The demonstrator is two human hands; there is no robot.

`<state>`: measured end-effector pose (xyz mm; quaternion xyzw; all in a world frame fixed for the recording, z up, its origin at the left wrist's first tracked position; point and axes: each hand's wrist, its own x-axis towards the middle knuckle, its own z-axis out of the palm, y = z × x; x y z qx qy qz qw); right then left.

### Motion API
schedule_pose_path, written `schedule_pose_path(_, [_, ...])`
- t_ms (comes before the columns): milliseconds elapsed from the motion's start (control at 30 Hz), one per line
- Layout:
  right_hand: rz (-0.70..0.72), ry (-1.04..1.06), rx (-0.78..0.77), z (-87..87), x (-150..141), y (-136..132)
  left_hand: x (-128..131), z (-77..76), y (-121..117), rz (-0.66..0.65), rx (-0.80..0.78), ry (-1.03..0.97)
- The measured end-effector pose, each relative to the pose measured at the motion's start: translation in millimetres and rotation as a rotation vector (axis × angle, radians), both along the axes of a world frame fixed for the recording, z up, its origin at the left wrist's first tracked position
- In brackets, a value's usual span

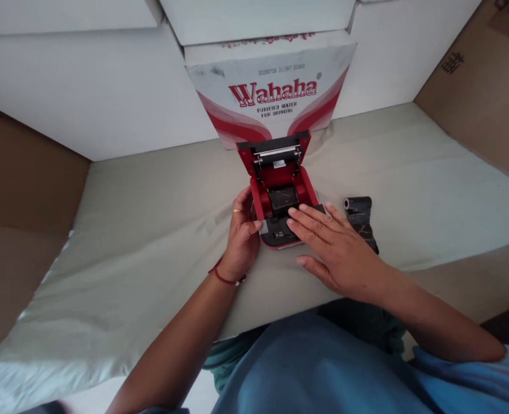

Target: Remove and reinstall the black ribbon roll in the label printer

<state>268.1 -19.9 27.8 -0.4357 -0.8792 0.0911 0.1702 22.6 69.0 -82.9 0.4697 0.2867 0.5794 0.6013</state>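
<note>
While the left hand's [245, 238] grip pinches the open red device [279, 177] at its left side, the right hand [338, 250] rests fingertips on its front, thumb apart. The device sits between the bench's [151, 253] front and back edges, left of a black roll [359, 211].

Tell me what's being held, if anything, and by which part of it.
The left grip holds the open red device by its left side; the right grip lies on its front.
</note>
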Motion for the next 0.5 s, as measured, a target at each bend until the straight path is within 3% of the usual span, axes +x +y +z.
schedule_pose_path(133, [-0.042,-0.008,0.016,-3.3,-7,-8,1,2.5,-8,0.062,0.084,0.093])
schedule_pose_path(200, [-0.058,-0.014,0.025,-5.4,-12,-11,0,8.2,-15,0.171,0.171,0.199])
schedule_pose_path(267, [-0.068,-0.018,0.019,-6.1,-16,-15,-2,16.9,-24,0.339,0.358,0.351])
schedule_pose_path(333, [-0.069,-0.013,0.000,-3.5,-17,-17,-5,26.6,-33,0.485,0.654,0.515])
schedule_pose_path(400, [-0.050,0.020,-0.035,3.8,-13,-17,-6,34.3,-41,0.484,0.912,0.675])
schedule_pose_path(500, [-0.046,0.152,-0.096,21.7,2,-2,-3,38.6,-48,0.425,1.027,0.810])
